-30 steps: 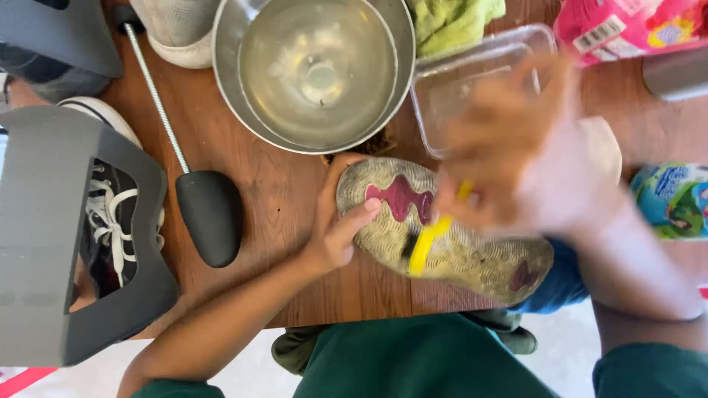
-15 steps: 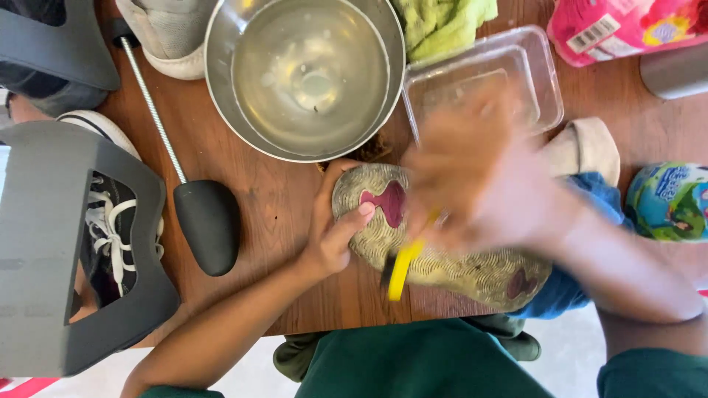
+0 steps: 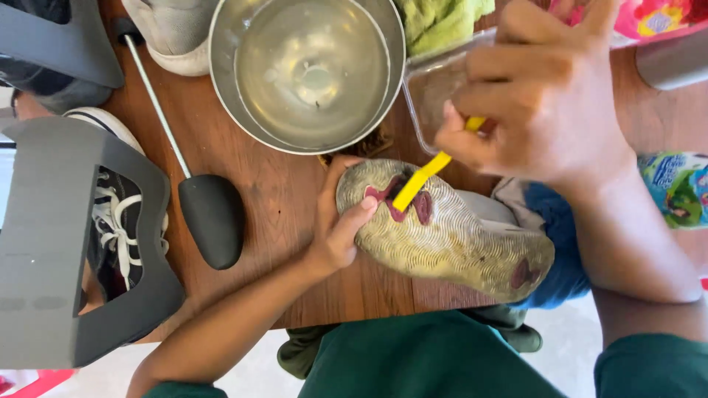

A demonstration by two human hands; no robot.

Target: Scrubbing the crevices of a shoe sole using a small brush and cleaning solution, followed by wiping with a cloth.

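A shoe lies sole up (image 3: 450, 236) at the near edge of the wooden table (image 3: 280, 191); its tread is dirty yellowish with dark red patches. My left hand (image 3: 339, 221) grips the toe end, thumb on the sole. My right hand (image 3: 546, 96) holds a yellow-handled brush (image 3: 420, 180), whose lower end rests on the red patch near the toe. A blue cloth (image 3: 557, 243) sits under the shoe's heel.
A steel bowl of water (image 3: 310, 70) stands behind the shoe, a clear plastic tub (image 3: 435, 92) to its right. A black shoe tree on a metal rod (image 3: 210, 217) lies left. Grey racks with sneakers (image 3: 66, 243) fill the left side. Green cloth (image 3: 442, 18) and colourful packages (image 3: 678, 188) lie at the right.
My right hand has swung the brush up from the sole's middle toward the toe end. My left hand has kept its grip on the shoe.
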